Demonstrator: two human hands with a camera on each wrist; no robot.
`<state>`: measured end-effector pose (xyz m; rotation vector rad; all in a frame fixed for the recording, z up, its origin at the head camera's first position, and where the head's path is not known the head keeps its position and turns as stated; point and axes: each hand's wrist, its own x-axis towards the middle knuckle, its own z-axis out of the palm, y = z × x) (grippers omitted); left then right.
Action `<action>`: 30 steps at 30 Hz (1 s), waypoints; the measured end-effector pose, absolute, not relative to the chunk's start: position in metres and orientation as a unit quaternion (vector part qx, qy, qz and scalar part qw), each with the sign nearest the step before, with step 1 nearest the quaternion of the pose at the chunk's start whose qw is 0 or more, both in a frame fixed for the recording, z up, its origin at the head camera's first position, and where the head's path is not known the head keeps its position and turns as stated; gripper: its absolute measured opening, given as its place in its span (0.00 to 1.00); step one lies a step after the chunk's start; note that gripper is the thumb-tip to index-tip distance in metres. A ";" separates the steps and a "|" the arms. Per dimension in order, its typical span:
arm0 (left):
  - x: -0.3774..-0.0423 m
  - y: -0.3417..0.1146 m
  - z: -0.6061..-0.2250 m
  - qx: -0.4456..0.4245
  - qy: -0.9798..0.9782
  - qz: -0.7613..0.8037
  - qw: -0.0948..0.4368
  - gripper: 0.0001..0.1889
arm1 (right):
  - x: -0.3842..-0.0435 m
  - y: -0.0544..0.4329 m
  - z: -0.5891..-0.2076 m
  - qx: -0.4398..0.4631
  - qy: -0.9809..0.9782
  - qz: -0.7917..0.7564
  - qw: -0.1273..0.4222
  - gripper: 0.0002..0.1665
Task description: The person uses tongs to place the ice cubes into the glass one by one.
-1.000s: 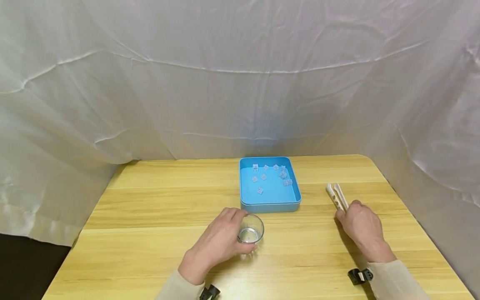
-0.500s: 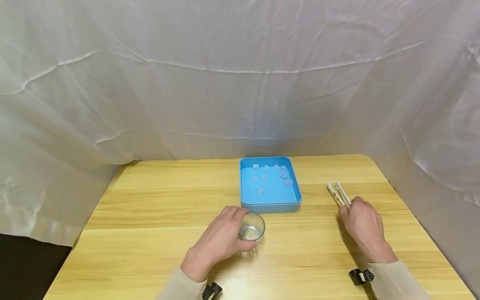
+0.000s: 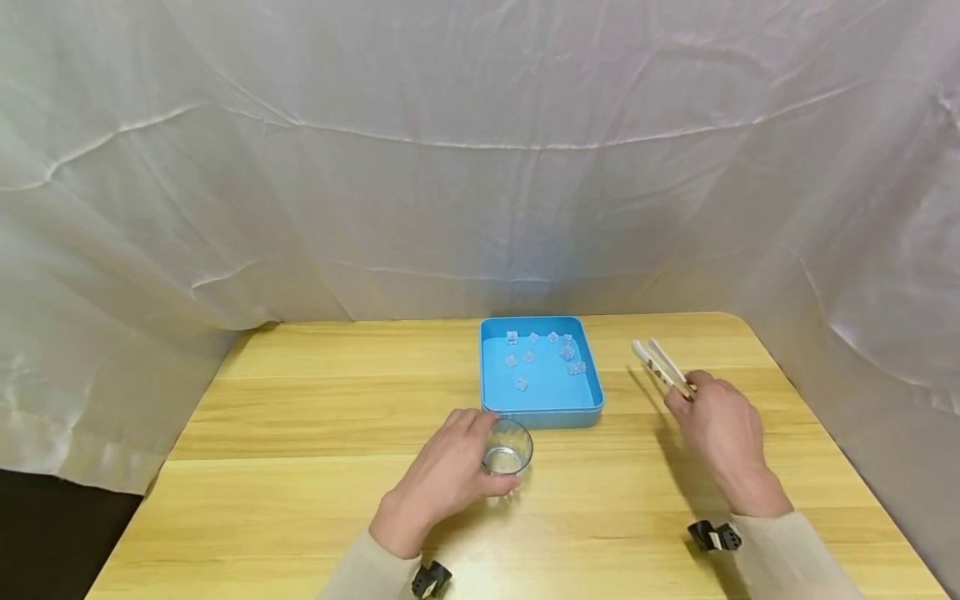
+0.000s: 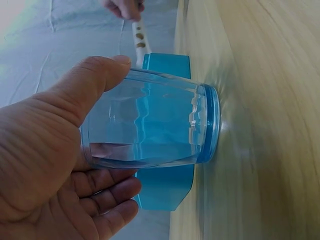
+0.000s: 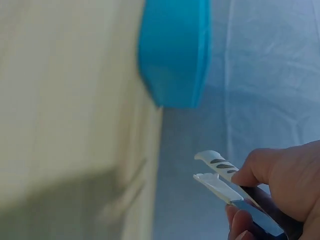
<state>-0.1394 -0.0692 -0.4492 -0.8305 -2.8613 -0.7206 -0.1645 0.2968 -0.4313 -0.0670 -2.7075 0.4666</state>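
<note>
My left hand point(image 3: 442, 475) holds a clear drinking glass point(image 3: 508, 448) by its sides, thumb on the near side and fingers on the far side. The glass is upright at the front of a blue square tin point(image 3: 543, 417). In the left wrist view the glass point(image 4: 155, 120) shows nothing inside. My right hand point(image 3: 723, 433) grips white-tipped tongs point(image 5: 215, 165) between thumb and fingers, the two tips slightly apart with nothing between them. The tongs point(image 3: 663, 367) hang above the table to the right of the tin. Several clear ice-like cubes point(image 3: 567, 353) lie scattered in the tin.
The wooden table point(image 3: 315, 467) carries the tin near its back edge. A pale grey curtain point(image 3: 420, 208) hangs behind the table and along both sides. Each wrist wears a small black camera point(image 3: 431, 579).
My right hand has lifted the tongs off the table area and swung them left and forward, toward the tin. My left hand and the glass have shifted slightly away from me.
</note>
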 end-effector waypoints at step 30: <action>-0.137 -0.067 -0.448 -0.254 -0.938 -0.234 0.019 0.42 | -0.186 0.212 -0.414 0.120 -0.957 0.178 0.193 0.13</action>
